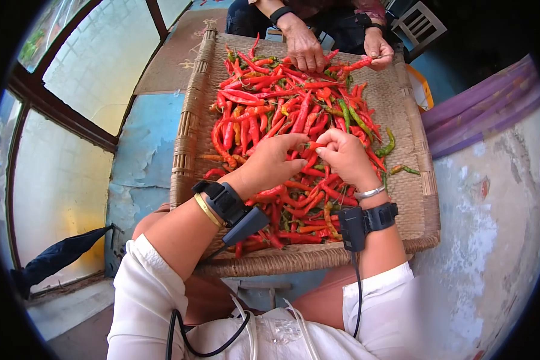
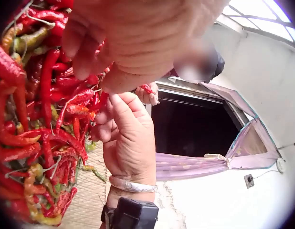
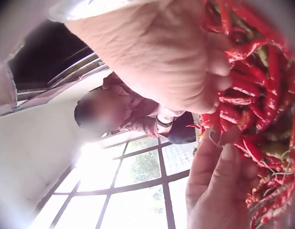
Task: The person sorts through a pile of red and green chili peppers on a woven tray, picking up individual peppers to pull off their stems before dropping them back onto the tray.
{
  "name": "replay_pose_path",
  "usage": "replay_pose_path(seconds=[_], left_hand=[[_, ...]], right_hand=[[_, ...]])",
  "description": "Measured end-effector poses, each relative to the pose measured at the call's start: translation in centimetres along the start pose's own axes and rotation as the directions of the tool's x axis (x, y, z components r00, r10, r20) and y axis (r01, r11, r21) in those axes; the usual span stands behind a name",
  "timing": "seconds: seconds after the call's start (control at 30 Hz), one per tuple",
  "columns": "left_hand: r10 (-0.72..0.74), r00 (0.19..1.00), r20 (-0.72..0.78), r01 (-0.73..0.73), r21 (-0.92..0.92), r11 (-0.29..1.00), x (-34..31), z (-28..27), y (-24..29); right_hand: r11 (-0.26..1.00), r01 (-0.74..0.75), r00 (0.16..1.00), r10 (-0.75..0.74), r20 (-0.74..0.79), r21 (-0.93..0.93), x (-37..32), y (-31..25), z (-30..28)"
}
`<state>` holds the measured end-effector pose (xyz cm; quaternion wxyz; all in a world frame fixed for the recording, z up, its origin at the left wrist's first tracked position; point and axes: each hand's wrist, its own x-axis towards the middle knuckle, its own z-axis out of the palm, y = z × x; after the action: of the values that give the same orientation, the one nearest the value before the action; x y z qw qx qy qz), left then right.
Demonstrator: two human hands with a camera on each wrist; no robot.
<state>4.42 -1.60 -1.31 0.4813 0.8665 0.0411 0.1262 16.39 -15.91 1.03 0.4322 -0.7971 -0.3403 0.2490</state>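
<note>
A red chili pepper (image 1: 313, 146) with a short stem spans the space between my two hands, above the heap. My right hand (image 1: 349, 161) grips its red body with curled fingers. At the stem end, my left hand (image 1: 269, 165) pinches with thumb and fingertips; the right wrist view shows the pale stem (image 3: 214, 138) beside the left thumb. Beneath both hands spreads a heap of chili peppers (image 1: 252, 129), mostly red with some green and orange. They lie on a woven tray (image 1: 189, 129) with a raised, wrapped rim.
Across the tray, another person's hand (image 1: 306, 49) reaches into the heap, and their other hand (image 1: 378, 49) holds a red pepper. Windows (image 1: 60, 180) stand at left, with a dark folded umbrella (image 1: 63, 258) below. A wall (image 1: 486, 228) and purple curtain (image 1: 480, 123) border the right.
</note>
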Motion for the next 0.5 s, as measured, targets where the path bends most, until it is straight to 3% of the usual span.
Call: replay_pose_path(seconds=[0.07, 0.13, 0.17, 0.23, 0.3, 0.37, 0.43, 0.5], left_hand=[[-0.043, 0.999, 0.009, 0.043, -0.365, 0.930, 0.3, 0.2, 0.5], [-0.093, 0.994, 0.050, 0.105, -0.405, 0.908, 0.2, -0.2, 1.4], [-0.140, 0.986, 0.090, 0.165, -0.440, 0.883, 0.1, -0.4, 1.6], [-0.155, 0.981, 0.117, 0.192, -0.470, 0.861, 0.1, -0.3, 1.5], [-0.167, 0.975, 0.149, 0.219, -0.498, 0.839, 0.1, -0.5, 1.7], [-0.271, 0.917, 0.293, 0.377, -0.415, 0.828, 0.2, -1.0, 2.4], [-0.252, 0.901, 0.353, 0.384, -0.379, 0.842, 0.0, -0.4, 1.8], [-0.270, 0.849, 0.454, 0.442, -0.331, 0.834, -0.2, -0.4, 2.2]], right_hand=[[0.999, -0.048, 0.999, 0.048, 0.025, 0.025, -0.3, -0.7, -0.3], [0.895, -0.155, 0.987, 0.128, 0.093, 0.418, -0.5, -1.4, -0.4], [0.896, -0.154, 0.988, 0.125, 0.095, 0.416, -0.7, -1.8, -0.4], [0.749, -0.221, 0.961, 0.057, 0.271, 0.624, -1.3, -2.3, -0.4], [0.775, -0.201, 0.964, 0.047, 0.262, 0.600, -1.3, -2.4, -0.1], [0.797, -0.180, 0.968, 0.038, 0.250, 0.576, -1.3, -2.4, 0.1], [0.903, -0.168, 0.963, 0.064, 0.261, 0.395, -1.1, -2.1, 0.2], [0.898, -0.217, 0.953, 0.110, 0.282, 0.383, -0.9, -1.5, -0.1]])
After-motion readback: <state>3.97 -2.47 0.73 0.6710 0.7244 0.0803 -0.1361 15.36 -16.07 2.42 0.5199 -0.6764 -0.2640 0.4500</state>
